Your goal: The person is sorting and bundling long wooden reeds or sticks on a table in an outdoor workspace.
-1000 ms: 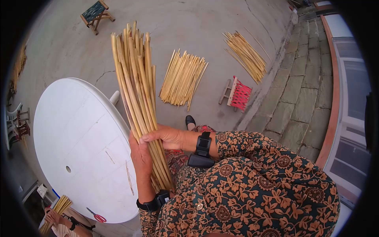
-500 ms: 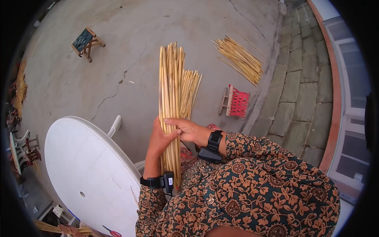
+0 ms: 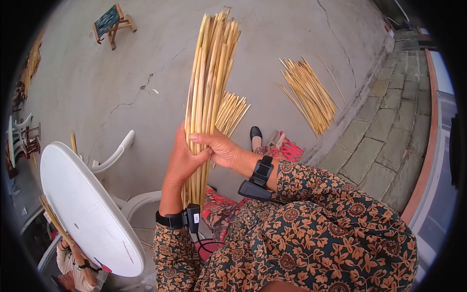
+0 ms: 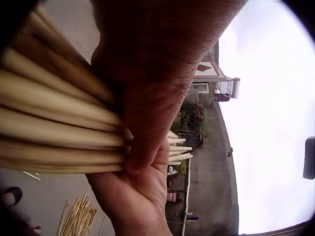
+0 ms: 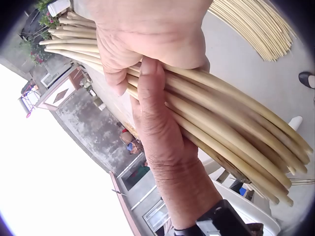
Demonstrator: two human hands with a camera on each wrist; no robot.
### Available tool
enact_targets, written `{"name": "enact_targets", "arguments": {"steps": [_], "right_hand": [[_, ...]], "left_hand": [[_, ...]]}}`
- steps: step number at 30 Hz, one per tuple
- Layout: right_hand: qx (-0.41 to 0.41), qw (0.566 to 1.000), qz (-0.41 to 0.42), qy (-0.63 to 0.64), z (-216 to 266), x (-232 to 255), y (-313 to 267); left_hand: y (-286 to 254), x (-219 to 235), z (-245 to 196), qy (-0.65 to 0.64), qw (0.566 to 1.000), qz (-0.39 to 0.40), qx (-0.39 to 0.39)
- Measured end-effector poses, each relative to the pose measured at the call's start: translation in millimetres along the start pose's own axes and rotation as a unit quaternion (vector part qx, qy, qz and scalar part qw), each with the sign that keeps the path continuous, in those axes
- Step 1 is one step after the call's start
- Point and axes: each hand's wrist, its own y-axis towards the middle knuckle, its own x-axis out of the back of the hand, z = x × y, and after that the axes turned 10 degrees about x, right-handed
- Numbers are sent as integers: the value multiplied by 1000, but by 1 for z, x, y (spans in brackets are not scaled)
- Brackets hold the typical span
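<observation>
A thick bundle of dry, pale yellow stalks (image 3: 208,82) stands almost upright before the person's chest, tops leaning slightly right. Its upper ends are uneven. Around the bundle's lower half, my left hand (image 3: 178,158) grips from the left side. My right hand (image 3: 223,150) holds it from the right at about the same height, thumb laid across the front. In the right wrist view the left thumb (image 5: 151,88) lies along the stalks, close under the right hand (image 5: 152,34). The left wrist view shows the stalks (image 4: 59,123) passing between both hands; the left fingers are hidden there.
A white oval table (image 3: 82,194) stands at left; beyond it another person (image 3: 73,263) holds more stalks (image 3: 56,216). One stalk pile (image 3: 233,113) lies behind the bundle, another (image 3: 309,95) farther right. A red-webbed stool (image 3: 290,151) and a dark-topped stool (image 3: 108,22) stand on the concrete.
The bundle has swung from leaning left over the table's edge to nearly upright, and its tops now tilt right. Both hands still grip it, with their hold shifted. The head view has turned.
</observation>
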Motion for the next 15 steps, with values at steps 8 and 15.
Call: {"name": "enact_targets", "arguments": {"steps": [8,15], "right_hand": [[40,975,54,-213,418,310,32],[70,941,8,-332,448,397,20]], "left_hand": [[299,-395,-162,-11,986,-131,-98],[353,-479,-126,-59,971,-126,-195]]}}
